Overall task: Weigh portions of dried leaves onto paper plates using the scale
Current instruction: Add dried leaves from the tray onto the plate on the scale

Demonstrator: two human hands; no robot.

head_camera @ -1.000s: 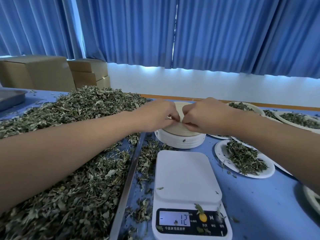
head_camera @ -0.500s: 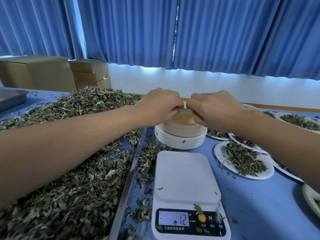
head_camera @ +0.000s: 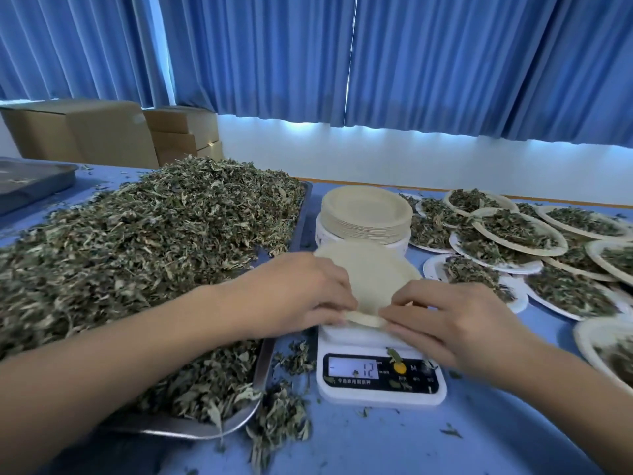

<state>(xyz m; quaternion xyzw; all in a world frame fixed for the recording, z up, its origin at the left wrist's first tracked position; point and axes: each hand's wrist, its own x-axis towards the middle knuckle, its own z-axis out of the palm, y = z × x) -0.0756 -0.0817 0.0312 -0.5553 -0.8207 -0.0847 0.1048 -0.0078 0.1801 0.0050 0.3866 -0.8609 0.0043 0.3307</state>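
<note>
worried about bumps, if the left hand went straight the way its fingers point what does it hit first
Probably the right hand: it and the left hand pinch the paper plate, fingertips nearly touching.

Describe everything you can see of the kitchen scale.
The scale looks like white plastic, flat with rounded corners, lying level on the blue table. Its black front panel has a lit display reading minus 12, an orange button and leaf bits. The left hand and right hand hold an empty paper plate over its platform; contact is unclear.
</note>
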